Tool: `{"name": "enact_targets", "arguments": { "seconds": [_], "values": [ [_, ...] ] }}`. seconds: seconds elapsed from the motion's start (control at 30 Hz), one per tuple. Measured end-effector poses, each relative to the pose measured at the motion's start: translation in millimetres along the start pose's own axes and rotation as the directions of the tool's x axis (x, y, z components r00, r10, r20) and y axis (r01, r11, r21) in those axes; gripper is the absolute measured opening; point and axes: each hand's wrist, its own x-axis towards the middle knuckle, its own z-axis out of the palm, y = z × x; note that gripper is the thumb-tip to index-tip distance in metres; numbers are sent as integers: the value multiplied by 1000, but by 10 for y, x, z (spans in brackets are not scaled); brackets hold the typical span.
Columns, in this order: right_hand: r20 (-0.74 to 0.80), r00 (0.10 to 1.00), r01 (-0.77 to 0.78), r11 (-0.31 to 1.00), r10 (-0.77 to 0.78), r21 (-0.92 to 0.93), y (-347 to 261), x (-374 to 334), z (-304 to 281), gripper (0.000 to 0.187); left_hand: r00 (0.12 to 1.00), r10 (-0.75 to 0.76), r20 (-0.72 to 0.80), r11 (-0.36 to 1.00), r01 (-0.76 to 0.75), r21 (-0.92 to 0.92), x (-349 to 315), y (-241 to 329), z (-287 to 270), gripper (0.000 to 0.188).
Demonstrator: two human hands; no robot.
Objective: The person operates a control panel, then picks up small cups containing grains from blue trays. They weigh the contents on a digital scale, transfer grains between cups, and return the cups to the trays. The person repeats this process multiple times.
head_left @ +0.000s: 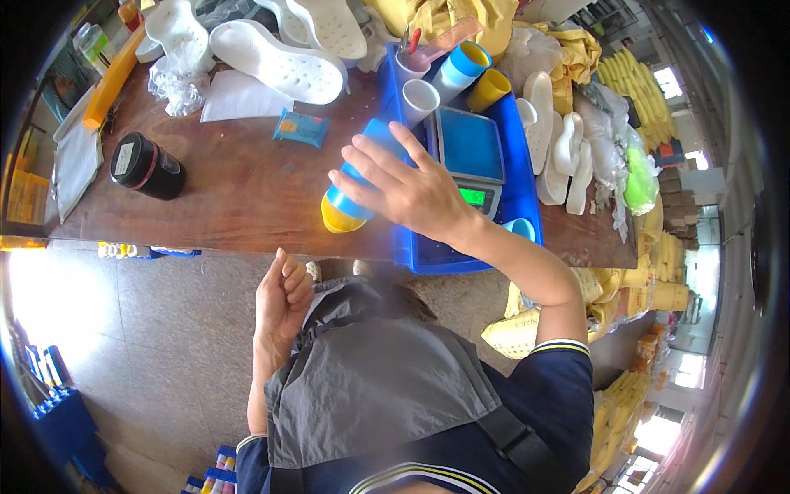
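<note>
My right hand (415,189) reaches across the table, its fingers laid over a blue cup (350,202) with a yellow end (341,221). The cup is tilted, close to the table's front edge. My thumb is hidden, but the hand appears to hold the cup. Curled into a loose fist, my left hand (282,296) hangs in front of the table edge, with nothing showing in it. Right beside my right hand, a blue tray (527,202) contains a digital scale (469,146), white cups (420,99), a blue-and-white cup (461,70) and a yellow cup (489,89).
White shoe soles (280,66) lie at the back; more soles (568,144) lie right of the tray. A black lidded jar (148,166) stands at left on the wooden table (239,189). A small blue packet (301,128) lies near white paper (247,97). Yellow sacks (629,90) are piled at right.
</note>
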Motion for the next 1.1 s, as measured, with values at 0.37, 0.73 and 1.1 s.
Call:
{"name": "enact_targets", "arguments": {
  "seconds": [0.37, 0.73, 1.1],
  "values": [
    [39, 966, -250, 964, 254, -86, 11, -178, -176, 44, 998, -59, -15, 998, 58, -29, 14, 283, -204, 35],
    [172, 335, -908, 269, 926, 322, 487, -1382, 113, 77, 968, 167, -186, 976, -189, -106, -441, 24, -454, 35],
    [418, 661, -743, 465, 623, 482, -1327, 216, 9, 23, 906, 275, -321, 901, -359, -243, -976, 292, -1122, 35]
  ]
}}
